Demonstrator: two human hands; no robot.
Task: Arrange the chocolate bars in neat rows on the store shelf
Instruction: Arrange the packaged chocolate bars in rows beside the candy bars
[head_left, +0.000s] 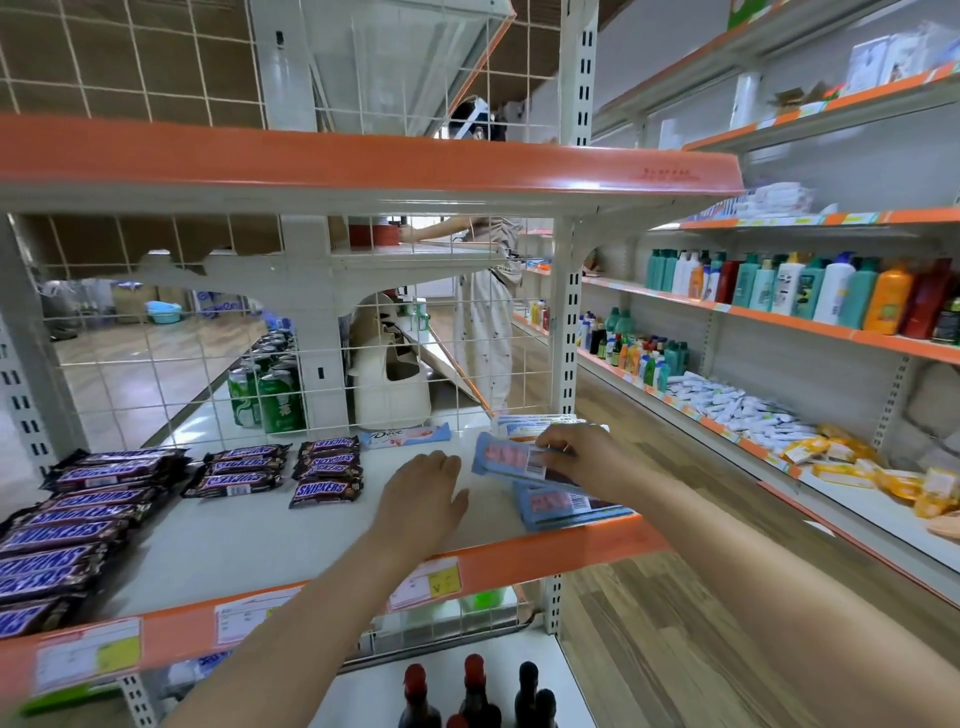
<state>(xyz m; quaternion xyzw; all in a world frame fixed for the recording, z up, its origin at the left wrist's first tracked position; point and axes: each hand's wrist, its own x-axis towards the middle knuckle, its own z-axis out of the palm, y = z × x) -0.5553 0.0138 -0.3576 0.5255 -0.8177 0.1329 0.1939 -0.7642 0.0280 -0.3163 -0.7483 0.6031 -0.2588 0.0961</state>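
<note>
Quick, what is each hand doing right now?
Left hand: open, holding nothing, over the shelf.
Right hand: gripping a blue bar.

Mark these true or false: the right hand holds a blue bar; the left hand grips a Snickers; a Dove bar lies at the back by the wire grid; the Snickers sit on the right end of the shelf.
1. The right hand holds a blue bar: true.
2. The left hand grips a Snickers: false, it is open over the bare shelf.
3. A Dove bar lies by the wire grid: true.
4. The Snickers bars sit at the right end: false, left and middle.
</note>
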